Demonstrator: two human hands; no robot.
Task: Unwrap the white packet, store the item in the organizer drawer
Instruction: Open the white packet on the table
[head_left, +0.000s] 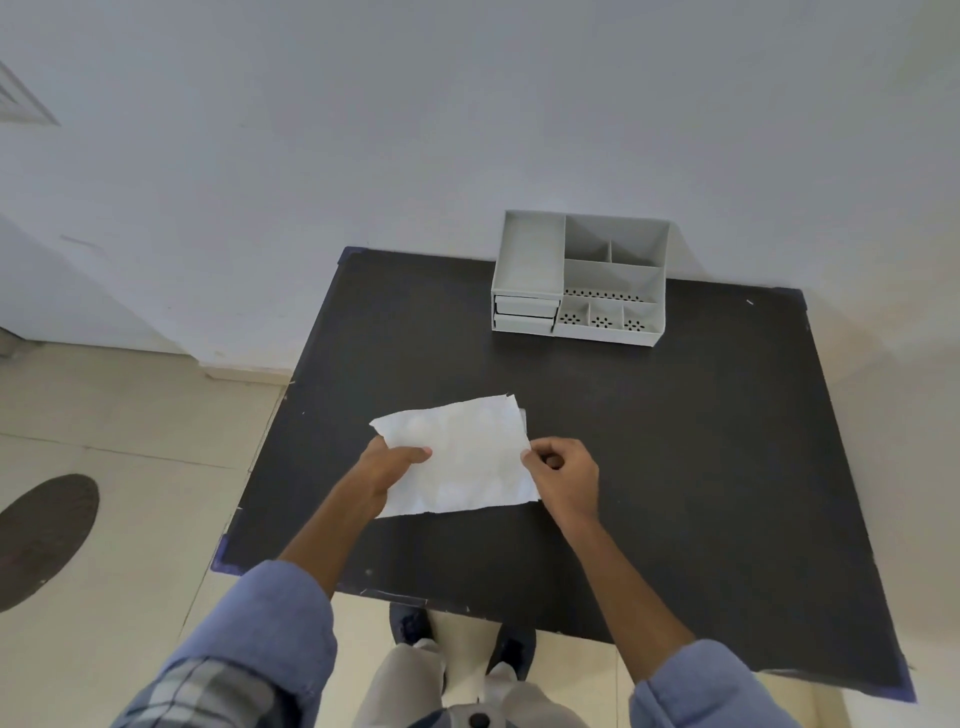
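Note:
A crumpled white paper packet (462, 457) lies flattened over the middle of the black table (675, 467). My left hand (392, 465) grips its left edge, thumb on top of the paper. My right hand (563, 473) pinches the right edge between thumb and fingers. Whatever is wrapped inside stays hidden. The pale grey organizer (579, 278) stands at the table's far edge against the wall, with two small drawers (524, 314) shut at its lower left and open compartments on top.
The white wall rises right behind the organizer. The table's near edge runs just above my shoes (462, 644). Beige tiled floor lies to the left, with a dark round cover (41, 535) set in it.

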